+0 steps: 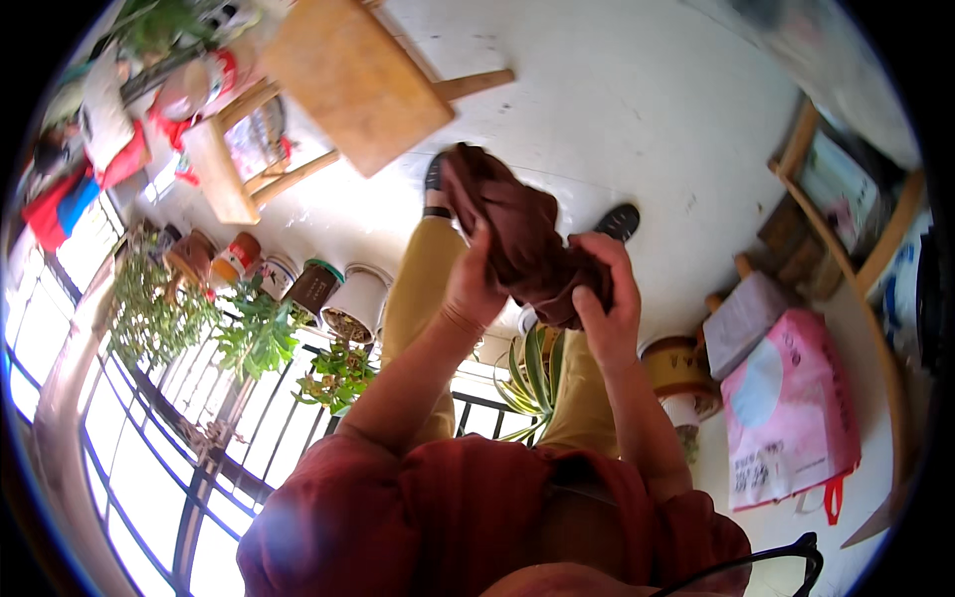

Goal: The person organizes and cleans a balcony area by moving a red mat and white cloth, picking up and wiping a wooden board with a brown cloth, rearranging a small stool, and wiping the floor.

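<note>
A bunched dark brown cloth (515, 216) is held in front of me, above and between my knees. My left hand (477, 280) grips its lower left side, with the thumb pointing up along the fabric. My right hand (610, 298) is closed round its lower right end, thumb on the near side and fingers curled over the far side. The cloth is folded and crumpled, so its full shape cannot be told. Its upper end hangs over one of my dark shoes (433, 175); the other shoe (621, 222) shows beyond my right hand.
A wooden table (365, 74) and a wooden stool (224, 168) stand ahead to the left. Several potted plants, one in a white pot (357, 302), line the metal railing (201, 477). A spiky-leaved plant (533, 373) is between my legs. To the right stands a pink bag (794, 410).
</note>
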`<action>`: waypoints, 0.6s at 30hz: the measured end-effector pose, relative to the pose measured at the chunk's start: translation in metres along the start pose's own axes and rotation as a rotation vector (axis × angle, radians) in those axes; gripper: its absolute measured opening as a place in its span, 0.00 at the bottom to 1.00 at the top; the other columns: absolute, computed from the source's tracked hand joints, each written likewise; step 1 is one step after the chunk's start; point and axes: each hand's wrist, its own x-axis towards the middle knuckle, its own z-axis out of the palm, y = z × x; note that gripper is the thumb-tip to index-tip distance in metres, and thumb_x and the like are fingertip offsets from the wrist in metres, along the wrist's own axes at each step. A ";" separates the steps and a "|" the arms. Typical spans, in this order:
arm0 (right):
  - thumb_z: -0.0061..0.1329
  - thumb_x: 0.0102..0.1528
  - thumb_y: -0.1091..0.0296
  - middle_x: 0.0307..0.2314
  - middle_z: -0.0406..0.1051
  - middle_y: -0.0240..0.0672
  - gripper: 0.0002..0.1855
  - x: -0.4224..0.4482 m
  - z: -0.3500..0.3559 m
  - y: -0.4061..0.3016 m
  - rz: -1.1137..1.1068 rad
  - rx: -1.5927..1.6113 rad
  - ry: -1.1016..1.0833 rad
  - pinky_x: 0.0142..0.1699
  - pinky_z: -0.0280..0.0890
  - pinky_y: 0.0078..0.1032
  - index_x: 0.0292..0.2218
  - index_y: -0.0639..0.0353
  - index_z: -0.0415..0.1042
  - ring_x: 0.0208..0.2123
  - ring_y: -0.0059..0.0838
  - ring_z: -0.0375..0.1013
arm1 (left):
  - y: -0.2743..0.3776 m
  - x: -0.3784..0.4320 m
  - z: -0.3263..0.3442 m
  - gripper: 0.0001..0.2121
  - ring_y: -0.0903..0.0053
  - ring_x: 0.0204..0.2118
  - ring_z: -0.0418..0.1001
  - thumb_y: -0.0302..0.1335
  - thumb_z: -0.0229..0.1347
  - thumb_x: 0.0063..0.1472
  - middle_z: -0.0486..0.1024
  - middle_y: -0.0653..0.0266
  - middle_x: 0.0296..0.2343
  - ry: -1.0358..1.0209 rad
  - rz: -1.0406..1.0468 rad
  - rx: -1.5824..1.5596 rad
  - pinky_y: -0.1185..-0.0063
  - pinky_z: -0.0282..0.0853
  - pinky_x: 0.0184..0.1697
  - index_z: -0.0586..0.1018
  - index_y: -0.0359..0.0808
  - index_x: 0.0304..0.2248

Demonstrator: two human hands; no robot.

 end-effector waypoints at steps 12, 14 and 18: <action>0.48 0.44 0.67 0.39 0.64 0.41 0.17 0.054 0.216 0.008 -0.390 -0.841 -0.453 0.44 0.59 0.32 0.37 0.64 0.67 0.41 0.41 0.63 | 0.016 -0.014 -0.179 0.22 0.72 0.43 0.67 0.44 0.39 0.61 0.67 0.60 0.41 0.216 0.129 -0.582 0.74 0.64 0.45 0.62 0.37 0.47; 0.48 0.45 0.70 0.39 0.65 0.38 0.14 0.079 0.273 0.032 -0.288 -0.722 -0.479 0.41 0.63 0.30 0.36 0.63 0.67 0.39 0.38 0.65 | 0.022 0.002 -0.202 0.21 0.75 0.33 0.70 0.45 0.44 0.58 0.70 0.63 0.34 0.291 0.195 -0.469 0.78 0.68 0.32 0.65 0.36 0.43; 0.48 0.44 0.70 0.43 0.61 0.43 0.14 0.167 0.372 0.114 -0.310 -1.104 -0.443 0.39 0.64 0.31 0.36 0.61 0.69 0.39 0.41 0.65 | 0.048 0.007 -0.197 0.21 0.80 0.26 0.71 0.40 0.56 0.52 0.72 0.66 0.27 0.614 -0.026 -0.402 0.81 0.67 0.24 0.67 0.35 0.41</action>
